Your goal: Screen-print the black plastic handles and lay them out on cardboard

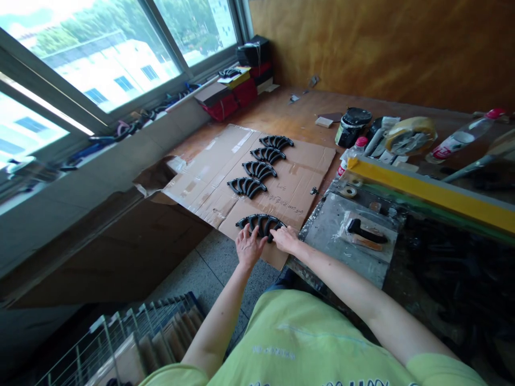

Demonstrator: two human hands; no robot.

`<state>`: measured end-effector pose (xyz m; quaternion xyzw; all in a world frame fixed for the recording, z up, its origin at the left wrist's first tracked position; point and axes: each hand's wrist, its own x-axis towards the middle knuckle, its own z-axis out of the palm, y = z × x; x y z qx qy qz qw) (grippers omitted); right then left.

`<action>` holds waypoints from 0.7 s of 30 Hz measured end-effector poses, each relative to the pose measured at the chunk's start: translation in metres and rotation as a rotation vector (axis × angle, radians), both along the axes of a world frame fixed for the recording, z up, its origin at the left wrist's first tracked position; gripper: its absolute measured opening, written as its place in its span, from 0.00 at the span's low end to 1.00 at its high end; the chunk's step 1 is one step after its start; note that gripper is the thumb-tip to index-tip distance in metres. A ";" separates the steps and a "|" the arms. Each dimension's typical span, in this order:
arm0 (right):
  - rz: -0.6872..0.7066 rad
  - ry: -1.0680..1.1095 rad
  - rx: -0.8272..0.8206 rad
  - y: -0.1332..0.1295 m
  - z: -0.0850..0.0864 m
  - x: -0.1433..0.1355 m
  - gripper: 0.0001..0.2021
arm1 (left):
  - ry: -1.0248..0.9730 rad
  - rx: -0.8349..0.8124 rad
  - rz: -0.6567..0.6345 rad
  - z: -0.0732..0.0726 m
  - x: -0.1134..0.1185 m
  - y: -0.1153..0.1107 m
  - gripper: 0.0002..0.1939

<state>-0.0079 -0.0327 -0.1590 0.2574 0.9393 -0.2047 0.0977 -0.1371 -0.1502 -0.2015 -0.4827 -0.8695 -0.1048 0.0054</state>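
A fan-shaped row of black curved pieces [259,221] lies at the near end of a flattened cardboard sheet [293,182]. My left hand [248,246] is at its near left side, thumb and fingers bent against the pieces. At the right end, my right hand [285,238] is closed, with its fingertips on the last pieces; exactly what they pinch is partly hidden. Several similar fans of black pieces [259,170] lie in a line farther up the cardboard.
To the right, a grey board [333,214] bears a single black curved piece [366,231] and a tape roll [348,191]. Behind a yellow bar [434,187] are a black-lidded jar [353,127] and bottles. A wire rack [120,343] stands low at left, below the window.
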 end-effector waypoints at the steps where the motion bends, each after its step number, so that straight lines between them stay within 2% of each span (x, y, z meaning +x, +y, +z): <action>1: -0.002 -0.005 -0.007 0.001 0.001 0.000 0.14 | -0.018 -0.005 -0.010 0.000 0.006 0.001 0.31; 6: -0.014 -0.027 -0.044 0.003 0.010 -0.004 0.14 | -0.123 -0.064 0.025 -0.004 0.024 0.023 0.33; 10: -0.023 -0.027 -0.053 0.001 0.011 -0.009 0.16 | -0.127 -0.072 0.031 -0.004 0.014 0.034 0.26; 13: -0.007 0.004 -0.070 -0.001 0.007 -0.025 0.19 | -0.063 -0.047 -0.009 -0.004 -0.015 0.029 0.27; 16: 0.015 0.068 -0.105 0.000 0.000 -0.057 0.23 | -0.004 -0.042 -0.037 -0.003 -0.060 0.030 0.28; 21: 0.009 0.086 -0.127 0.010 -0.010 -0.117 0.27 | 0.035 -0.082 -0.039 -0.005 -0.132 0.051 0.28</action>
